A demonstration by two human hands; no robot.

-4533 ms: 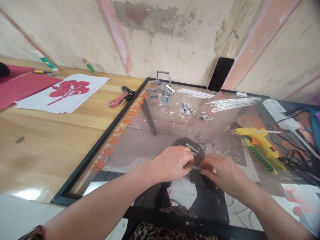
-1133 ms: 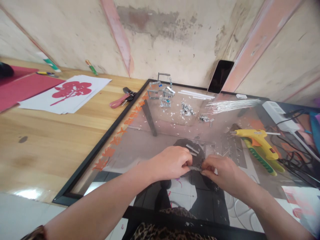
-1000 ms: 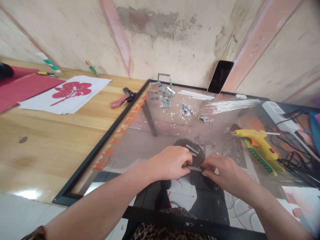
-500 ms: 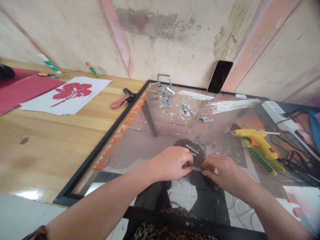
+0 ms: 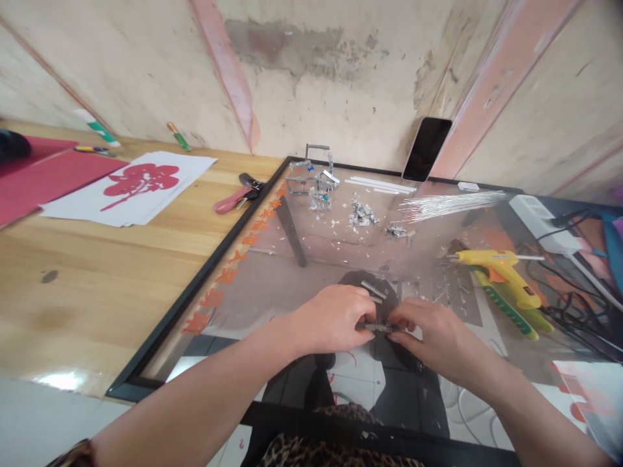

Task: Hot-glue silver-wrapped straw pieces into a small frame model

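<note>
My left hand (image 5: 341,318) is closed in a pinch on one end of a thin grey strip (image 5: 377,327), low over the glass tabletop (image 5: 321,279). At the strip's other end, my right hand (image 5: 426,327) pinches it between thumb and fingers. The strip's exact material is too small to make out. Just beyond my fingers lie short silvery strips (image 5: 374,290). Farther back, a pile of silvery scraps (image 5: 363,211) sits beside a small frame-like construction (image 5: 314,178) made of grey strips with blue bits.
To the right are a yellow glue gun (image 5: 501,266), green-handled pliers (image 5: 506,305), a power strip (image 5: 545,224) and tangled cables. Thin wires (image 5: 448,206) and an upright phone (image 5: 427,149) stand at the back. Papers with a red flower cutout (image 5: 141,178) and keys (image 5: 250,191) lie left.
My right hand has shifted slightly left along the grey strip, closer to my left hand. My left hand has hardly moved.
</note>
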